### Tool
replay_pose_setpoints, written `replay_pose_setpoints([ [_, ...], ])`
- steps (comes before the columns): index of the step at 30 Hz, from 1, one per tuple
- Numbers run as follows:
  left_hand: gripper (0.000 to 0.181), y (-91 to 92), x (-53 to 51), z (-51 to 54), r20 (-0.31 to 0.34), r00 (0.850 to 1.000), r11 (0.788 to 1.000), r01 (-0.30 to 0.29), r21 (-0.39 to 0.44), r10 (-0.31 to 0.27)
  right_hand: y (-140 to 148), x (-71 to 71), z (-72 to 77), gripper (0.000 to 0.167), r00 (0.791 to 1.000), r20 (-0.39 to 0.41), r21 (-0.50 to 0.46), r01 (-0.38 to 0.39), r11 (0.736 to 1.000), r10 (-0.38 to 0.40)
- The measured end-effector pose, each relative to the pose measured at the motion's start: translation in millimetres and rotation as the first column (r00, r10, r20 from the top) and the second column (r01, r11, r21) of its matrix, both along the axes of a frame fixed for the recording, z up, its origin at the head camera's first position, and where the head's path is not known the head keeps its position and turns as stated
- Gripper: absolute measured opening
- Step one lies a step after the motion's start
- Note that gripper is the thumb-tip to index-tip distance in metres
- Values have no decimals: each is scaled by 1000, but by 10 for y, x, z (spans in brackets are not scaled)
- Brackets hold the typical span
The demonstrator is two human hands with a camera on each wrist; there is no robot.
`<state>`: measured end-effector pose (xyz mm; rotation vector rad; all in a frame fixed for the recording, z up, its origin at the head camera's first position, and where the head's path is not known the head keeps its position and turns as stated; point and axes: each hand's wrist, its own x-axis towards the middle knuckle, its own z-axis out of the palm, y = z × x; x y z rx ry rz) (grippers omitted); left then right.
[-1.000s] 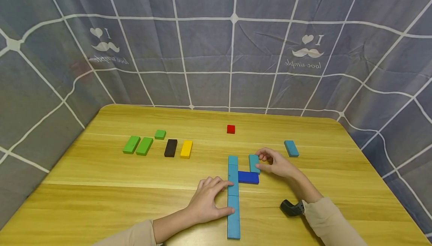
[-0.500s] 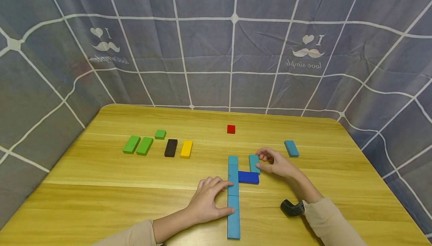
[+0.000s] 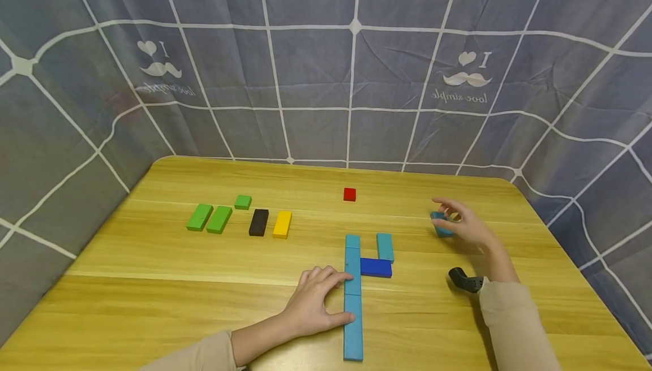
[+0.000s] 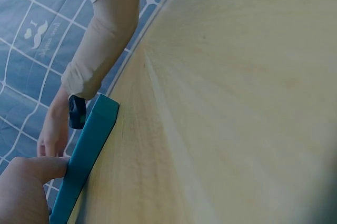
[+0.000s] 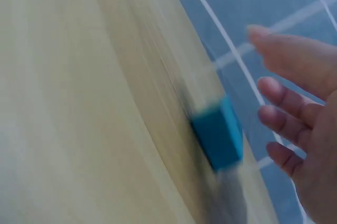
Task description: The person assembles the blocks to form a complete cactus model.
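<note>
My left hand (image 3: 316, 303) rests with its index fingertip and thumb on a column of light blue blocks (image 3: 353, 337) laid end to end. The left wrist view shows the thumb against the side of a teal-looking block (image 4: 84, 155). Beside the column, a dark blue block (image 3: 376, 267) lies crosswise. A short light blue block (image 3: 385, 246) stands off its far right end. Farther right, my right hand (image 3: 466, 227) hovers over another light blue block (image 5: 217, 134), partly hiding it in the head view. In the right wrist view its fingers are spread, apart from that block.
Two green blocks (image 3: 219, 220), a small green block (image 3: 243, 202), a black block (image 3: 258, 222) and a yellow block (image 3: 282, 224) lie at the left. One small red block (image 3: 349, 194) sits near the back. A grey curtain (image 3: 305, 77) hangs behind the wooden table (image 3: 153, 280).
My right hand has let go of the short light blue block by the dark blue one and moved right, over the far light blue block. The left hand stays put.
</note>
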<state>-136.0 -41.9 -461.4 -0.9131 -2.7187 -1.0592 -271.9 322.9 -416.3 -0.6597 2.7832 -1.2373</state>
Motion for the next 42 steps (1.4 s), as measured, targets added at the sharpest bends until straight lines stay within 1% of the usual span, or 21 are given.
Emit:
replay_pose_setpoints([
  [3, 58, 3, -1, 5, 0, 1000, 1000, 4, -1, -4, 165, -16, -18, 56, 998, 59, 35, 15, 999, -17],
  [5, 58, 4, -2, 9, 0, 1000, 1000, 7, -1, -7, 245, -15, -38, 59, 995, 100, 43, 23, 999, -27],
  [7, 58, 5, -2, 14, 1, 1000, 1000, 7, -1, -7, 305, -14, -65, 61, 992, 127, 31, 15, 999, -19],
  [9, 58, 6, -2, 19, 2, 1000, 1000, 5, -3, -5, 352, -15, -99, 62, 988, 155, -5, -2, 1000, 3],
  [11, 58, 6, -2, 21, 2, 1000, 1000, 6, -4, -6, 389, -18, -126, 63, 983, 179, -34, -26, 999, 31],
  [14, 58, 7, -3, 20, 1, 1000, 1000, 6, -3, -6, 416, -19, -135, 65, 975, 213, -46, -53, 998, 61],
  [20, 59, 4, -5, 12, -2, 1000, 1000, 5, -1, -5, 409, -19, -102, 69, 962, 267, -11, -64, 998, 64],
  [24, 58, 3, -4, 12, 0, 1000, 1000, 7, -2, -7, 395, -14, -102, 68, 965, 257, -3, -51, 999, 50],
  [27, 59, 1, -2, 12, 2, 1000, 1000, 7, -3, -7, 382, -9, -114, 67, 971, 237, -2, -27, 1000, 27],
  [33, 59, -4, 1, 8, 2, 1000, 1000, 6, -5, -6, 319, -35, -162, 60, 983, 185, -81, 28, 996, -12],
  [39, 58, -5, 9, 1, -8, 1000, 1000, 9, -1, -9, 122, -117, -174, 59, 993, 114, -120, 55, 991, -41],
  [42, 58, -3, 8, 6, -8, 1000, 1000, 9, -4, -9, -26, -170, -175, 59, 995, 93, -156, 36, 987, -22],
])
